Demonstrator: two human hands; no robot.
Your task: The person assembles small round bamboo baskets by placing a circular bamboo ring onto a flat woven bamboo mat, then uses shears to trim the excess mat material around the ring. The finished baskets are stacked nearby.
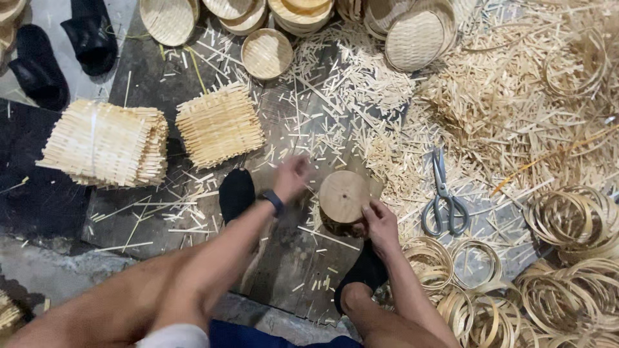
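Observation:
A round wooden block [343, 194] stands on the dark floor boards between my feet. My right hand [380, 222] rests against its lower right side, fingers curled on its edge. My left hand [292, 175], blurred by motion, hovers just left of the block, wearing a dark wristband; whether it holds anything cannot be made out. Two stacks of square woven bamboo mats [219, 124] [106, 143] lie to the left.
Grey scissors [443, 196] lie right of the block. Bamboo hoops [567, 216] pile at the lower right. Shavings and strips [509, 96] cover the upper right. Round woven trays [267, 53] [416, 38] line the top. Black shoes [39, 64] sit top left.

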